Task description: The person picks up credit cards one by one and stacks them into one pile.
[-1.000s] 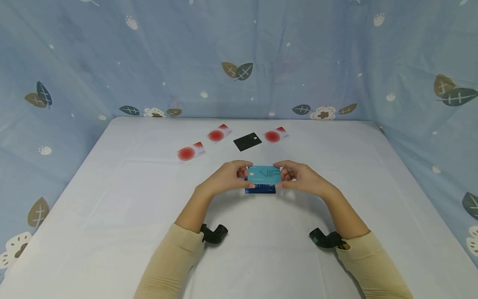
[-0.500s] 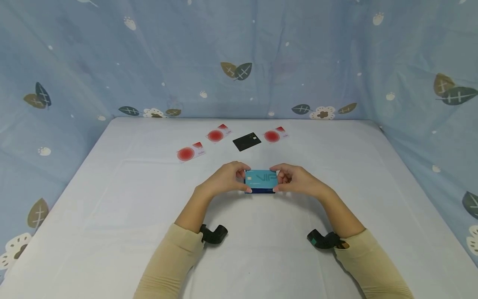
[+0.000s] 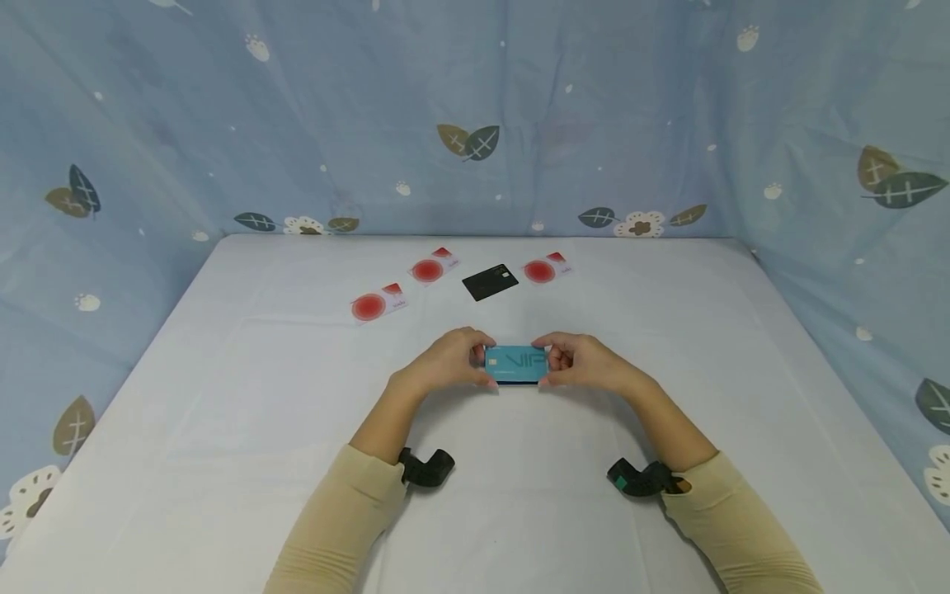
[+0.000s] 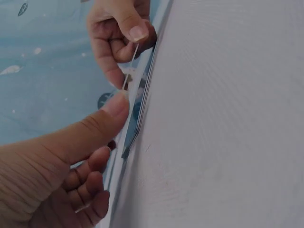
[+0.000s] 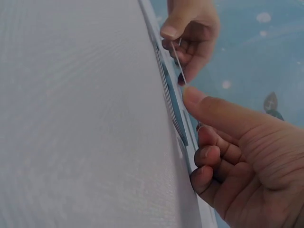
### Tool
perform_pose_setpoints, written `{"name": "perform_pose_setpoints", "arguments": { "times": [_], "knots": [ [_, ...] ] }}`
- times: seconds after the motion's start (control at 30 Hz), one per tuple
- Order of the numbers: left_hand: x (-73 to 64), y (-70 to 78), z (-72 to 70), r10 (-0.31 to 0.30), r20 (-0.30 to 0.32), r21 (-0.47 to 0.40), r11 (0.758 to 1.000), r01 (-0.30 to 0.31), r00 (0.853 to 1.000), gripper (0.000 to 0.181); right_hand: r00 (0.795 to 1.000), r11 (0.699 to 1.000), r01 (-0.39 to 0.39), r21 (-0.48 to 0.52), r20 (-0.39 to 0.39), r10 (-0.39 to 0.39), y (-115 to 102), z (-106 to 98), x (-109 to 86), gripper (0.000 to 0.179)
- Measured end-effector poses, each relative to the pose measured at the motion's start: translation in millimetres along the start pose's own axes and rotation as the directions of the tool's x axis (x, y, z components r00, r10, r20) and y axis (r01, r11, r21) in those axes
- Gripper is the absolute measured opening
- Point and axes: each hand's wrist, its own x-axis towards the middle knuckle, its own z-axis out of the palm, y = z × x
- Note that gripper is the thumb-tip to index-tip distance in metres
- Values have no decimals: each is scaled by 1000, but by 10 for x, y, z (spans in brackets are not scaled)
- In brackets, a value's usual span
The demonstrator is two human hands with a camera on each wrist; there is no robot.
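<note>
Head view gives me the VIP card (image 3: pixel 515 363) over the middle of the table (image 3: pixel 297 495), the left hand (image 3: pixel 451 359) pinching one end and the right hand (image 3: pixel 588 363) the other, thumbs at its near edge, fingers at the far one. I judge this two-ended grip serves to keep it level and squared with the stack (image 4: pixel 137 112), which both wrist views show lying just below, apart from it. Further off I see the black card (image 3: pixel 490 282) and three red cards (image 3: pixel 379 304), perhaps spread there to stay clear of the hands. I find room on both sides and toward the person; at the table's far edge the curtain (image 3: pixel 475 66) rises
</note>
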Motion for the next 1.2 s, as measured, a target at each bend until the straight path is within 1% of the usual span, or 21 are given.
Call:
{"name": "perform_pose_setpoints", "arguments": {
  "times": [0.2, 0.3, 0.4, 0.6, 0.87, 1.2],
  "knots": [
    [-18, -27, 21, -12, 10, 37, 999, 11, 1000, 57, 1000, 999, -10, -31, -1, 10, 13, 27, 9, 57],
    [-29, -37, 27, -2, 4, 59, 998, 1, 1000, 56, 1000, 999, -25, -34, 2, 25, 18, 41, 16, 58],
    [-38, -46, 32, 6, -3, 63, 998, -6, 1000, 56, 999, 999, -35, -26, 6, 35, 19, 51, 18, 58],
    [-40, -73, 43, 15, -16, 55, 998, -14, 1000, 55, 999, 999, -42, -30, 3, 43, 32, 70, 27, 58],
    [-32, -84, 52, -20, -29, 13, 1000, 21, 999, 53, 998, 998, -57, -36, 7, 57, 1, 71, 24, 59],
    [-17, -61, 48, -24, -21, 3, 1000, 25, 999, 53, 998, 998, -58, -35, 2, 58, 19, 46, 1, 58]
  ]
}}
